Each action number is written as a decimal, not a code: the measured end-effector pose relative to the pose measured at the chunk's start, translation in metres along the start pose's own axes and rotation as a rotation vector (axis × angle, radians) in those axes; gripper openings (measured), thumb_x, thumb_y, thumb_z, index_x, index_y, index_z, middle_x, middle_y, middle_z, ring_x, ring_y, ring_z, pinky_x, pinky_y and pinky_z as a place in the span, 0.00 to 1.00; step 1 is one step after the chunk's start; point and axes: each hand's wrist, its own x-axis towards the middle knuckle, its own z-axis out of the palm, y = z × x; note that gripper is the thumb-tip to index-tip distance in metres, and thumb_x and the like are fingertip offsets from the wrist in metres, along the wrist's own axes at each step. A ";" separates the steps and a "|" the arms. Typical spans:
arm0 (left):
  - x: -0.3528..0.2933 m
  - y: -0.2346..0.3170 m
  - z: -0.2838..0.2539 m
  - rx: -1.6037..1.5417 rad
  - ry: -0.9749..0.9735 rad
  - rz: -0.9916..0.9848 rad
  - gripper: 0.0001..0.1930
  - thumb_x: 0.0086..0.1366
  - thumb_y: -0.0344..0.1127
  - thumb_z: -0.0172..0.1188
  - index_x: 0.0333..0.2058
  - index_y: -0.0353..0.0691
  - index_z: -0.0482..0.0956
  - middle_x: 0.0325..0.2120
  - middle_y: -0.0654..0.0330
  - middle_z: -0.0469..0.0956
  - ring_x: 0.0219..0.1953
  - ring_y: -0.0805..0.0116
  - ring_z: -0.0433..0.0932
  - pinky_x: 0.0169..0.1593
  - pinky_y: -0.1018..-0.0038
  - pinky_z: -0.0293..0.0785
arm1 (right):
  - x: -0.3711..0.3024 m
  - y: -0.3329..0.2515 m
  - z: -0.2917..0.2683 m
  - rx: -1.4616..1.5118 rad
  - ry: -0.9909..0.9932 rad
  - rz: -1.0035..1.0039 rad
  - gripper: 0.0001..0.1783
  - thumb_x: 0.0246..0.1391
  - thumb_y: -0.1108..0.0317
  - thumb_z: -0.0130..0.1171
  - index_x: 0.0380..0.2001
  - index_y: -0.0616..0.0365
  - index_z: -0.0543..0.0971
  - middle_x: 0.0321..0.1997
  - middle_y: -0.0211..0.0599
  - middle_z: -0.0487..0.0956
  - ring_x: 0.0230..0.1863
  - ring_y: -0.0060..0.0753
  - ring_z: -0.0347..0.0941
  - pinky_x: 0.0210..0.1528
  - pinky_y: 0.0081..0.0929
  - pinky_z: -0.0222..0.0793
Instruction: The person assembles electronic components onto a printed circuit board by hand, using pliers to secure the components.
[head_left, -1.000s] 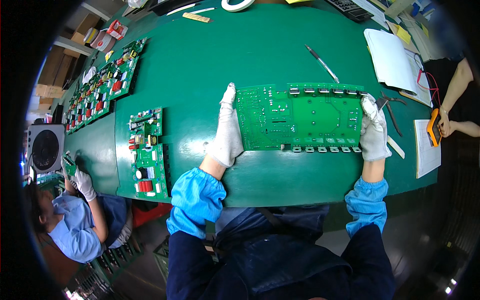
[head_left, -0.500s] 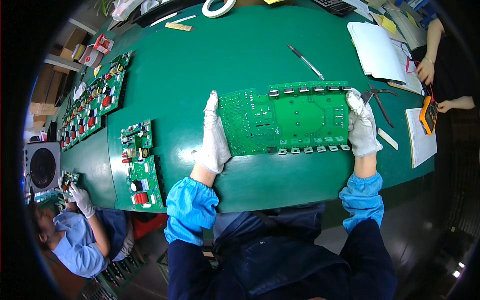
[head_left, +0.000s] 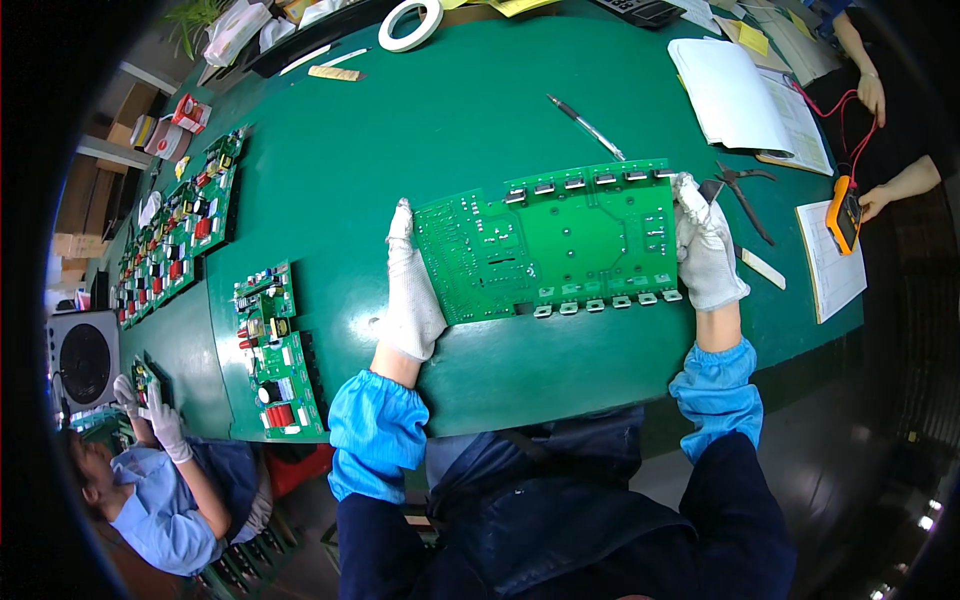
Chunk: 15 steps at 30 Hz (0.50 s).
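Circuit board point(head_left: 555, 245), large and green, lies flat on the green table point(head_left: 400, 150), solder side up, with rows of small metal parts along its far and near edges. Left hand point(head_left: 410, 290), in a white glove, presses flat against the board's left edge, fingers together and straight. Right hand point(head_left: 708, 245), also gloved, grips the board's right edge, fingers curled over it. Just right of the board lie pliers point(head_left: 742, 192); beyond its far edge, well apart, lies a pen point(head_left: 585, 127). Left of the board sit smaller populated boards point(head_left: 272, 350).
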 end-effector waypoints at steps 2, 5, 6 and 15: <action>0.000 -0.001 -0.001 0.013 0.004 0.027 0.43 0.58 0.72 0.41 0.58 0.39 0.64 0.53 0.51 0.69 0.53 0.54 0.71 0.55 0.55 0.69 | -0.001 0.000 0.001 0.033 -0.038 -0.011 0.18 0.54 0.52 0.58 0.42 0.52 0.73 0.28 0.19 0.71 0.18 0.08 0.59 0.16 0.11 0.46; -0.001 -0.001 0.005 -0.006 0.023 0.017 0.41 0.58 0.72 0.41 0.55 0.40 0.67 0.50 0.52 0.72 0.50 0.57 0.73 0.51 0.56 0.72 | -0.001 -0.002 0.003 0.022 0.023 0.003 0.17 0.54 0.53 0.58 0.41 0.51 0.73 0.28 0.19 0.72 0.18 0.08 0.61 0.16 0.11 0.46; -0.002 -0.001 0.005 -0.005 0.024 0.016 0.41 0.58 0.72 0.41 0.55 0.40 0.67 0.50 0.52 0.72 0.50 0.57 0.73 0.51 0.56 0.72 | -0.002 -0.003 0.004 0.028 0.006 0.017 0.17 0.54 0.54 0.58 0.41 0.51 0.73 0.28 0.19 0.72 0.19 0.08 0.61 0.16 0.11 0.46; -0.004 0.000 0.009 0.042 0.082 0.037 0.42 0.58 0.72 0.41 0.55 0.39 0.67 0.50 0.51 0.71 0.51 0.56 0.73 0.51 0.56 0.72 | -0.003 -0.003 0.001 0.019 -0.021 0.025 0.17 0.52 0.56 0.59 0.42 0.52 0.73 0.27 0.18 0.71 0.18 0.08 0.59 0.15 0.11 0.45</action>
